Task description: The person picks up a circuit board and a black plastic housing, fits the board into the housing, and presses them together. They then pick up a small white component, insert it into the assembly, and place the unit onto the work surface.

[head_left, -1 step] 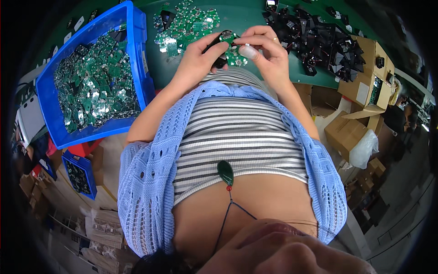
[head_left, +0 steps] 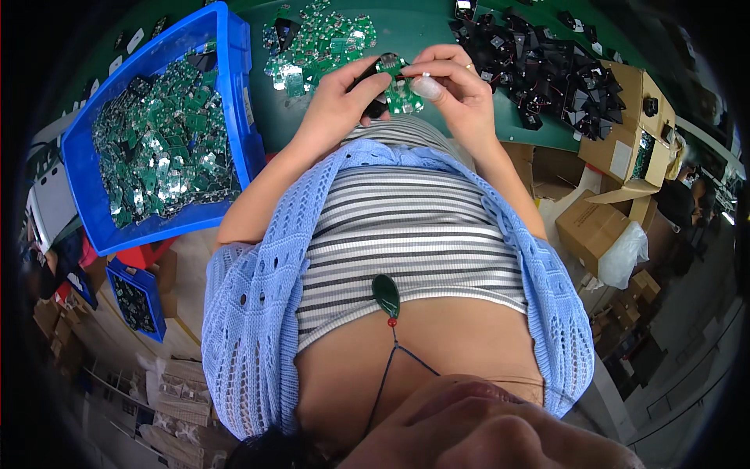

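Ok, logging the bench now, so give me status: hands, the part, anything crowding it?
Left hand grips black part. Right hand pinches small green circuit board against it. Loose boards and black parts pile close behind, not touching.

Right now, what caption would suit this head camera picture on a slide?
Left hand and right hand hold a small green circuit board above a green table, beside a blue bin.
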The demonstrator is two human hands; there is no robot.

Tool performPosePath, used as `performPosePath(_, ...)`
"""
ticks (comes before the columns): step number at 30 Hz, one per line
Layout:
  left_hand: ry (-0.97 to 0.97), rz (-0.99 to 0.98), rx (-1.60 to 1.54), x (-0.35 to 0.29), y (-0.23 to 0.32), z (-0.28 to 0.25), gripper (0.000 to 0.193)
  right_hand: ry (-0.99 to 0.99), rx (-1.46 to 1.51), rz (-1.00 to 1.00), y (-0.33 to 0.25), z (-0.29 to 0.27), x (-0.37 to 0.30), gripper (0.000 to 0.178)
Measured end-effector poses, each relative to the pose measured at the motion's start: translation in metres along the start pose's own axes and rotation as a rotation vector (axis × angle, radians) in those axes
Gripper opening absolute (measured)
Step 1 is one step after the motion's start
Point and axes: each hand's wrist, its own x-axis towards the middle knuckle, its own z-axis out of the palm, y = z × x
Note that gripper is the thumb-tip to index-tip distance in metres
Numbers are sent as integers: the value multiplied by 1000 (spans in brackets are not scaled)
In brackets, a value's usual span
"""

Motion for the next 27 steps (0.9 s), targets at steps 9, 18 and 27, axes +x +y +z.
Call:
performPosePath(9, 280, 672, 566, 3, -10, 6, 21, -23, -989, -310, -25, 7, 8, 15)
performPosePath(18, 280, 666, 519, 7, -7, 4, 14, -254, -1465, -383, -45, 22, 21, 15)
performPosePath(27, 320, 717, 521, 10, -6, 1, 10, -66, -1097, -232, -36, 16, 25, 12)
